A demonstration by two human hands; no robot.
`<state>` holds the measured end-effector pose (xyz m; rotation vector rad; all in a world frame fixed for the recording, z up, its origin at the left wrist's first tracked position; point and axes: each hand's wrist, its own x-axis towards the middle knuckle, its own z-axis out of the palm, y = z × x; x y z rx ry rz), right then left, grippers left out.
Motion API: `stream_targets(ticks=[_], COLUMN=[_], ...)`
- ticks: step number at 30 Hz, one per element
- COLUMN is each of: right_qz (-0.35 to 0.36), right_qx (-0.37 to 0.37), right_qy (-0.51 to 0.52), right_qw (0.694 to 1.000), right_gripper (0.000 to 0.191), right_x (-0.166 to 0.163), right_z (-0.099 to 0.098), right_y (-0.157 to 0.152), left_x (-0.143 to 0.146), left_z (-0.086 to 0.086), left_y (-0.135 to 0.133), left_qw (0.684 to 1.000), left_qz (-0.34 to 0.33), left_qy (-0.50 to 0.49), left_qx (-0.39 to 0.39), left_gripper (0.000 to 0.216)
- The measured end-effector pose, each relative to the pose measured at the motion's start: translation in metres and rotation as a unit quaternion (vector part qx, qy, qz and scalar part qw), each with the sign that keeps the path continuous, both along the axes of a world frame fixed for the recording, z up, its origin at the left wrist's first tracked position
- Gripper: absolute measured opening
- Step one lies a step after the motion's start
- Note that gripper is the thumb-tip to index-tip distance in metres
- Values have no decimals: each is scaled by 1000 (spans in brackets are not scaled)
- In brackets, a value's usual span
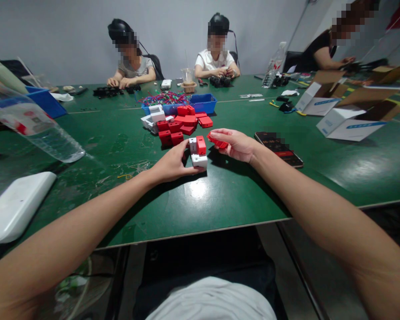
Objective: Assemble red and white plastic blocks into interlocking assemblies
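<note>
Honestly, my left grip (173, 162) is wrapped around the white-and-red block cluster (200, 160); my right grip (236, 144) pinches a red piece (219, 142) just beside it. Probably light, stiff, slickish plastic, so I'd grab flat sides.

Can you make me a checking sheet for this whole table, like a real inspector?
Surface: green table, marked in places.
Blocks: red blocks and white blocks, piled at the near side of the blue tray.
Clutter: phone, bottle, open boxes.
Hands: left hand holding a red-and-white stack; right hand holding a red piece.
Cables: thin colourful strands, like wires, in the tray.
Surroundings: three other people nearby.
</note>
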<state>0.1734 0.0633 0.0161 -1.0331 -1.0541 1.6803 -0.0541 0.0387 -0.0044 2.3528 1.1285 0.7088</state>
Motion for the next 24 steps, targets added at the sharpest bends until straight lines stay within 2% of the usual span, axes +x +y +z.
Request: stream_targets(ticks=[3,7,19,24], right_qz=[-8,-5,-15,15], right_qx=[2,3,-22,-30], right_qy=[-11,-18,-14,1], right_qw=[1000,1000,1000,999], right_gripper=[20,1,9,10], right_x=[0,0,-1,0], right_z=[0,1,2,3], right_y=[0,1,0,0], left_x=[0,1,2,1], left_z=[0,0,1,1], left_y=[0,0,-1,-1], left_qw=[1000,1000,1000,1000], left_qz=[-1,0,0,0], left_qy=[-2,-2,1,2], left_qx=[1,-2,-5,-4], left_gripper=[79,81,77,76])
